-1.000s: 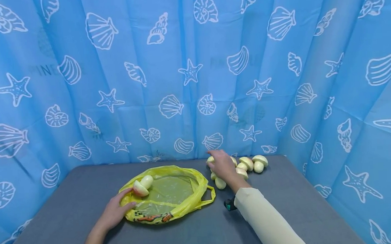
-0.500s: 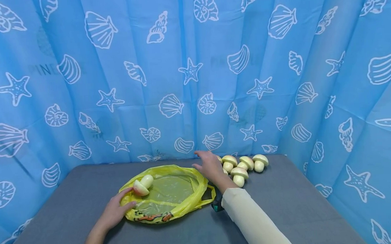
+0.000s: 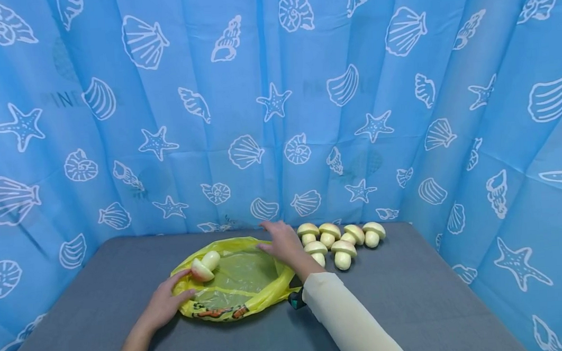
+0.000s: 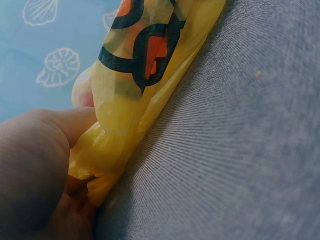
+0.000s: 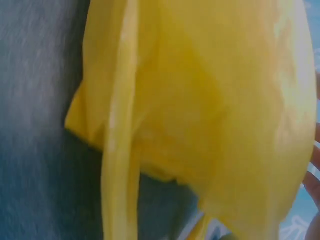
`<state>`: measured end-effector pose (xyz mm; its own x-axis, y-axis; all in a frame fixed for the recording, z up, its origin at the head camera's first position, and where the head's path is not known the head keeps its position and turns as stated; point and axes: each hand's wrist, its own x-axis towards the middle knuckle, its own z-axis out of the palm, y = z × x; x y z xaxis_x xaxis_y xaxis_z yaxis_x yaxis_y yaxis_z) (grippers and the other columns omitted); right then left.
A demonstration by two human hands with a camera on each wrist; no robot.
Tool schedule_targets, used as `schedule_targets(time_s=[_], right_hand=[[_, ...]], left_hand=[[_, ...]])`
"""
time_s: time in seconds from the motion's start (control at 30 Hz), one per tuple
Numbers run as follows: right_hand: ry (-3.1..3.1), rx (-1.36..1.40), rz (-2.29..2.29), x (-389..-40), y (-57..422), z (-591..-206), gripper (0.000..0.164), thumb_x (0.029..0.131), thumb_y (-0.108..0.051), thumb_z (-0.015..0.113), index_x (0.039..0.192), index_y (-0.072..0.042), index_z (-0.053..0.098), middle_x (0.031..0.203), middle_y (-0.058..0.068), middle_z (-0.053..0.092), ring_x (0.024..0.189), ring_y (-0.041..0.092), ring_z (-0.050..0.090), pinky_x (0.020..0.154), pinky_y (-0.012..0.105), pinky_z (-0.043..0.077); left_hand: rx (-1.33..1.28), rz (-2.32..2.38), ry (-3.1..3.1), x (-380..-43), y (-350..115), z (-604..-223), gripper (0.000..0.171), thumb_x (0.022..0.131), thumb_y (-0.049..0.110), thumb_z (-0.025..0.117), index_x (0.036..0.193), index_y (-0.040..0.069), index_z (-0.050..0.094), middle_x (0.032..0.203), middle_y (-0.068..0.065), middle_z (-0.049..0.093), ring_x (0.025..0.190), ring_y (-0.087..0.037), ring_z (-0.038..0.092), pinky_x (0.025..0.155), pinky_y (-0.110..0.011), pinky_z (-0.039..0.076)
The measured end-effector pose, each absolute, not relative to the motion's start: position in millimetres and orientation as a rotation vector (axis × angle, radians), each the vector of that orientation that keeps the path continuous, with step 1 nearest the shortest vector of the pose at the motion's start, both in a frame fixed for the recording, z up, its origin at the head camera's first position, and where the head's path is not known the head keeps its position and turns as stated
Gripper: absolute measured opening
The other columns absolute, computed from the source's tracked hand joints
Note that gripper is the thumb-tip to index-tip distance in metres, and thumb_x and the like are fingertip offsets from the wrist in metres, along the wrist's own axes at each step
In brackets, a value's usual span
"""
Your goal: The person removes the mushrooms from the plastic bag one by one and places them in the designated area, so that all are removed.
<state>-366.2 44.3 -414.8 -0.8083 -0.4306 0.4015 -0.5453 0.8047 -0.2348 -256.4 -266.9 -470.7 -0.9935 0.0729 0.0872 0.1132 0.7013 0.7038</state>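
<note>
A yellow plastic bag [image 3: 268,303] lies on the table with its mouth spread wide. One pale mushroom [image 3: 211,261] rests in the bag's left side, cap toward my left hand [image 3: 166,303]. That hand grips the bag's left edge; the left wrist view shows the thumb [image 4: 75,122] against the bunched plastic. My right hand [image 3: 285,244] is over the bag's right rim, thumb and fingers apart, nothing visible between them. In the right wrist view the yellow plastic [image 5: 200,100] fills most of the picture, with only some fingers [image 5: 313,187] showing at the right edge.
Several more mushrooms [image 3: 343,254] stand in a group at the table's back right, just right of my right hand. The grey table [image 3: 412,306] ends at a blue shell-patterned curtain [image 3: 281,181] behind and along the sides.
My right hand has moved left from over the mushrooms to the bag's right rim, uncovering the group. My left hand and the mushroom in the bag have stayed in place.
</note>
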Motion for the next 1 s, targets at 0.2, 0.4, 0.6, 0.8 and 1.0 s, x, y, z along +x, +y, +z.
schedule_targets(time_s=[0.2, 0.4, 0.6, 0.8, 1.0], right_hand=[[-2.743, 0.799, 0.52, -362, 27, -416, 0.061, 0.086, -0.042, 0.074, 0.138, -0.018, 0.054, 0.121, 0.002, 0.064, 0.108, 0.025, 0.056, 0.093, 0.046, 0.046], [-2.81, 0.844, 0.553, -353, 9, -417, 0.065, 0.085, -0.043, 0.074, 0.141, -0.02, 0.051, 0.134, -0.001, 0.057, 0.121, 0.026, 0.051, 0.101, 0.049, 0.04], [-2.822, 0.938, 0.702, -344, -6, -417, 0.07, 0.084, -0.04, 0.076, 0.144, -0.02, 0.047, 0.144, -0.002, 0.05, 0.132, 0.026, 0.042, 0.107, 0.048, 0.035], [-2.818, 1.034, 0.769, -337, -24, -418, 0.072, 0.083, -0.041, 0.077, 0.145, -0.019, 0.047, 0.146, -0.001, 0.046, 0.135, 0.021, 0.039, 0.111, 0.039, 0.03], [-2.847, 1.032, 0.905, -329, -39, -421, 0.076, 0.082, -0.042, 0.077, 0.147, -0.022, 0.043, 0.149, -0.001, 0.041, 0.135, 0.019, 0.039, 0.108, 0.039, 0.036]], left_hand=[[-0.157, -1.185, -2.85, -257, -269, -472, 0.065, 0.094, 0.034, 0.064, 0.143, -0.002, 0.042, 0.143, -0.03, 0.042, 0.13, -0.053, 0.034, 0.102, -0.067, 0.028], [-0.15, -1.182, -2.856, -258, -269, -474, 0.065, 0.094, 0.033, 0.064, 0.143, -0.002, 0.042, 0.143, -0.03, 0.042, 0.13, -0.054, 0.033, 0.102, -0.068, 0.028], [-0.138, -1.192, -2.867, -259, -267, -472, 0.065, 0.094, 0.035, 0.063, 0.144, -0.001, 0.042, 0.144, -0.03, 0.04, 0.131, -0.054, 0.032, 0.102, -0.068, 0.027], [-0.135, -1.196, -2.87, -258, -267, -471, 0.064, 0.095, 0.033, 0.062, 0.144, -0.001, 0.041, 0.144, -0.031, 0.04, 0.13, -0.054, 0.032, 0.102, -0.069, 0.026], [-0.15, -1.201, -2.868, -257, -267, -469, 0.064, 0.095, 0.035, 0.062, 0.144, -0.001, 0.041, 0.144, -0.031, 0.04, 0.13, -0.054, 0.032, 0.101, -0.07, 0.027]])
